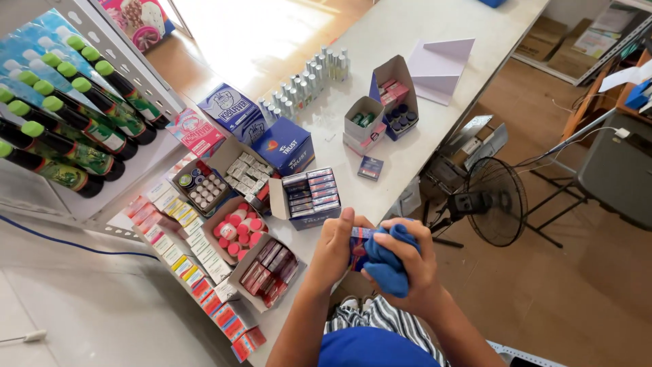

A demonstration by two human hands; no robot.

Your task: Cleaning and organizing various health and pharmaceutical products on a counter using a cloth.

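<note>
Hands rubbing small box with cloth, above table edge.
Left hand (333, 248) clamped on glossy rectangular box (358, 246); right hand (414, 261) bunched around soft blue cloth (388, 261), pressed against box, over white table (407, 156).

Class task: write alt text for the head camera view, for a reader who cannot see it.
The left hand holds a small blue box while the right hand presses a blue cloth to it, above a white table crowded with open cartons of small boxes and bottles.
</note>
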